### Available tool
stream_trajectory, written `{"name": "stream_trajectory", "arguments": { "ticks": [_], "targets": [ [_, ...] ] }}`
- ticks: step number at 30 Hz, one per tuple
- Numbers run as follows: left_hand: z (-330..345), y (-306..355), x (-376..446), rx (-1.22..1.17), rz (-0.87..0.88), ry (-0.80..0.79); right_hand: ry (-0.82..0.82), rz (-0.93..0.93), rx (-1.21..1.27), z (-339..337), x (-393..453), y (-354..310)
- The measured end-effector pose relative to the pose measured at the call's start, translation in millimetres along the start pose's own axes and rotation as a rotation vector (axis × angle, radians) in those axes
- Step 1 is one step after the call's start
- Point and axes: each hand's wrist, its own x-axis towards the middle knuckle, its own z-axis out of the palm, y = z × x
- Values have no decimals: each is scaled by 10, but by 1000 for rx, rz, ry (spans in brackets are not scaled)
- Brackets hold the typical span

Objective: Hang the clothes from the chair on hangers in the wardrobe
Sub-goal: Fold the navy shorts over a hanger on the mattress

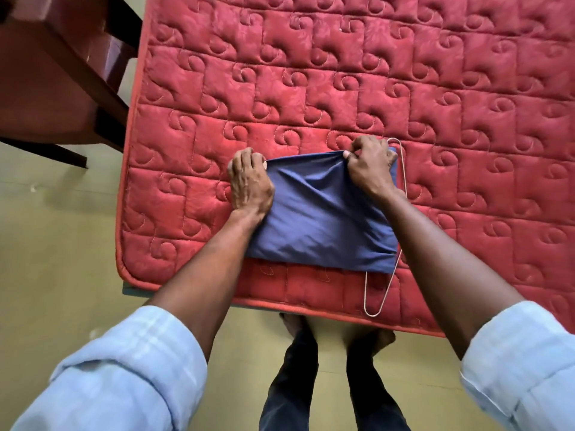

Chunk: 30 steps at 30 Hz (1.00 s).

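- The cloth [320,219], a folded blue garment, lies flat on the red mattress [342,73] near its front edge, draped over a wire hanger [378,293] whose thin loops stick out at the cloth's upper right and below its lower right corner.
- The left hand [250,181] grips the cloth's upper left corner, fingers curled over the edge, its wrist lying on the fabric.
- The right hand [370,168] pinches the upper right corner between thumb and fingers, just beside the hanger's upper loop.
- Between the two hands the top edge is pulled taut, with creases running down from the right grip.
- The step in hand appears to be settling the cloth on the hanger, squaring the fold so it sits evenly.
- The next move likely calls for one hand to take the hanger while the cloth stays put, then a lift off the mattress toward the wardrobe, which is not in view.
- A dark wooden piece of furniture [53,82] stands at upper left; whether it is the chair cannot be told.
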Motion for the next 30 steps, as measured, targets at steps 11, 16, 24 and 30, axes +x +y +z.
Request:
{"name": "stream_trajectory", "arguments": {
  "ticks": [11,16,24,30],
  "targets": [
    [-161,164,-91,-106,-205,-59,364,-292,-32,295,-629,161],
    [-28,601,227,-372,234,-154,417,-87,79,324,-762,214],
    [176,885,467,-287,275,-448,277,477,152,112,-605,517],
    [115,1179,477,-214,-57,-350,383,520,228,103,-747,583]
  ]
}}
